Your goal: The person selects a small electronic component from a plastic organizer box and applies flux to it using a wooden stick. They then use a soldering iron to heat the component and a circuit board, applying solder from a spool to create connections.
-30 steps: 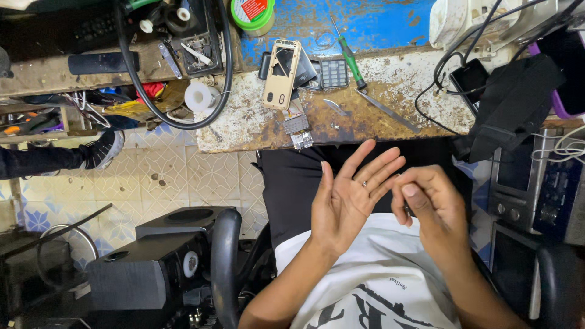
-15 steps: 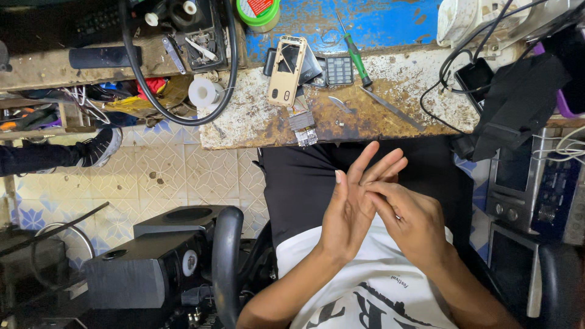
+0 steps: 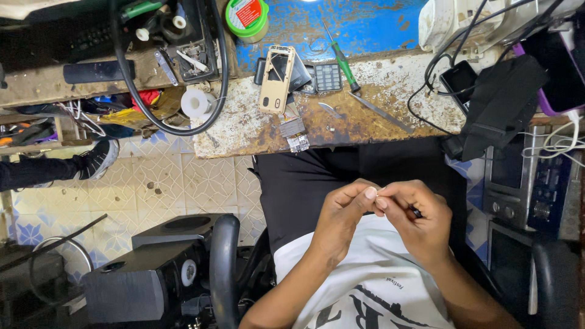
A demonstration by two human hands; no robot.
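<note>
Something tiny and pale, too small to make out, sits pinched where the two hands meet above the lap; the left hand [image 3: 341,222] has thumb and forefinger closed together on it, the other fingers curled under; the right hand [image 3: 417,222] meets it fingertip to fingertip, its grip likewise closed, and a dark, slim object [image 3: 417,212] shows between its fingers, whether held firmly or only tucked there I cannot tell. Both hands hover over black trousers [image 3: 304,189] and a white printed shirt [image 3: 378,286].

Beyond the fingertips lies the rusty surface [image 3: 244,137]; on it, counted: one gold phone frame [image 3: 277,79], one keypad [image 3: 328,77], one green-handled screwdriver [image 3: 345,66], one pair of tweezers [image 3: 381,113], two small circuit boards [image 3: 294,134] at the near edge, one roll of white tape [image 3: 195,103], one green solder spool [image 3: 247,17]; a thick black cable [image 3: 170,125] loops to the left of these. Far to the left of the hands, another person's shoe [image 3: 97,159] rests on the tiled floor [image 3: 177,183]; a black speaker [image 3: 152,268] stands below it.
</note>
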